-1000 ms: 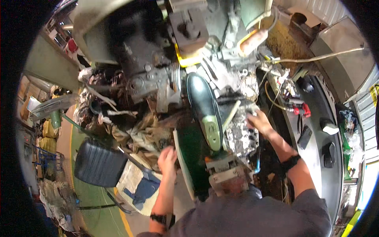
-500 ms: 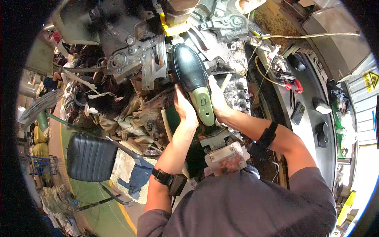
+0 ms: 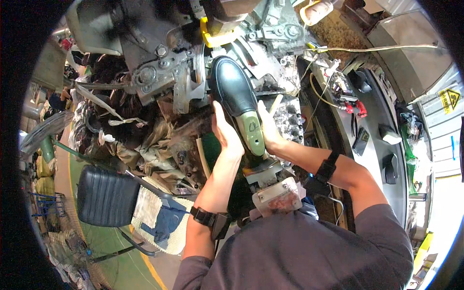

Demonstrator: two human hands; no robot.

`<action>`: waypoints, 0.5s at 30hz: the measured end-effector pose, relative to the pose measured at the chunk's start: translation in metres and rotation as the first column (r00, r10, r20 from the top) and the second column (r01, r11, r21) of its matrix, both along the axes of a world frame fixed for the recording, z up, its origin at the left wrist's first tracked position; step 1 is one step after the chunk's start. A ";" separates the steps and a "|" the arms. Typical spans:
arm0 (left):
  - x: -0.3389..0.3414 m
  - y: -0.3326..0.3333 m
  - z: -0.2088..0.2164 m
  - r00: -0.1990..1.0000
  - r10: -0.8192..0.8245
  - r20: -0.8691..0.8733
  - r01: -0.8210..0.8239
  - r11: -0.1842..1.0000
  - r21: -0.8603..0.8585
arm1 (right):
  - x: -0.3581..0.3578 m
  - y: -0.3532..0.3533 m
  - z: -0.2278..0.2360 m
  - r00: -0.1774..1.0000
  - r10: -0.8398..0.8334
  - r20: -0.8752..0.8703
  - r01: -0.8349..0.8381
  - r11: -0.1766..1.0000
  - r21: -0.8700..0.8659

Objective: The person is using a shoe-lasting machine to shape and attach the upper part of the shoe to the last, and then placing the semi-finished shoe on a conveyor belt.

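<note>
A black shoe [image 3: 234,82] on a green last [image 3: 252,130] is noted at the centre of the frame, below the metal machine [image 3: 162,63]. It is held from both sides: the left hand [image 3: 228,134] and right hand [image 3: 270,131] are each set in a cupping grip near its heel end. At right, a long grey bench [image 3: 378,108] is observed, on which a red tool [image 3: 356,108] is laid. Corrugated wall panels [image 3: 437,140] are seen beyond. At lower left, a black-backed chair [image 3: 105,195] is stood on green floor [image 3: 108,256], its seat partly covered by blue cloth [image 3: 169,221].
</note>
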State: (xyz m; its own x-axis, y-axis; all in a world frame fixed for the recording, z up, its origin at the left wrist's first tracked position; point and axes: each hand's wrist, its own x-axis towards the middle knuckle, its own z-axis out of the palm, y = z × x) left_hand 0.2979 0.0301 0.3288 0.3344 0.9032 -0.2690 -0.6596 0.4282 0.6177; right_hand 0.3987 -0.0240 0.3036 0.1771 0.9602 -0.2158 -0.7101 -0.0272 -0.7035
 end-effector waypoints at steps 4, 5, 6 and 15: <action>0.006 -0.001 -0.007 0.996 -0.031 0.078 0.033 0.999 -0.015 | 0.003 0.000 0.003 0.990 -0.057 0.132 0.047 0.996 0.076; 0.008 -0.003 -0.005 0.994 -0.051 0.095 0.050 0.999 0.011 | 0.006 -0.001 0.006 0.996 -0.034 0.088 0.028 0.998 0.064; 0.008 -0.005 -0.002 0.994 -0.053 0.090 0.053 0.999 0.010 | 0.009 -0.002 0.008 0.999 -0.011 0.044 0.009 0.998 0.054; -0.020 -0.045 0.050 0.886 0.084 -0.456 0.037 0.968 0.249 | 0.091 -0.050 0.022 0.518 0.191 0.834 -0.107 0.982 -0.158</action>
State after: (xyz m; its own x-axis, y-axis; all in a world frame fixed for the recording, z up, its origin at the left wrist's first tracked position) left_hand 0.2781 -0.0147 0.3785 0.2054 0.9660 -0.1573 -0.2829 0.2125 0.9353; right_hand 0.4900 -0.0735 0.3253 0.1717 0.9780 -0.1186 0.2320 -0.1572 -0.9599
